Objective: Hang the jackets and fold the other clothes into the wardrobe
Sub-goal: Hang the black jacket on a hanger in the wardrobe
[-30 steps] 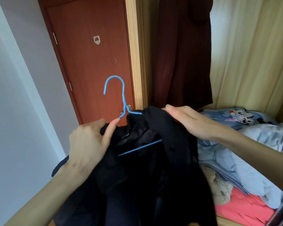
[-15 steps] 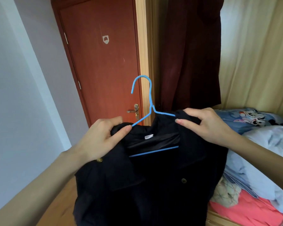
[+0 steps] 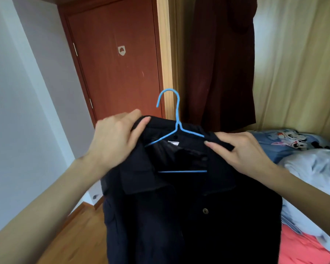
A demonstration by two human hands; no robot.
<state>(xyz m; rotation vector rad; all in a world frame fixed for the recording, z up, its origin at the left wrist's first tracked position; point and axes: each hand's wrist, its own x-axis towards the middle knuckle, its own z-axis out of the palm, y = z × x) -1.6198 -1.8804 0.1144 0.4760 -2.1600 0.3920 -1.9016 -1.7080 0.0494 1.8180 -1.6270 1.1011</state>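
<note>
A black jacket (image 3: pixel 189 216) with brass buttons hangs on a blue wire hanger (image 3: pixel 176 119) in front of me, its hook pointing up. My left hand (image 3: pixel 114 138) grips the jacket's left shoulder over the hanger arm. My right hand (image 3: pixel 240 149) pinches the right shoulder and collar. Behind them, a dark maroon coat (image 3: pixel 221 63) hangs inside the open wardrobe (image 3: pixel 297 63). The hanger's lower bar shows through the open collar.
A red-brown door (image 3: pixel 114 54) stands closed to the left of the wardrobe's light wooden frame (image 3: pixel 165 54). Piled clothes lie in the wardrobe bottom at right: a blue cartoon-print cloth (image 3: pixel 286 140), pale grey fabric (image 3: pixel 316 168), a red piece (image 3: pixel 303 248). Wooden floor lies below left.
The jacket has been raised and straightened on the hanger, which moved right toward the wardrobe. Both hands shifted out to the shoulders, and the collar now lies spread open.
</note>
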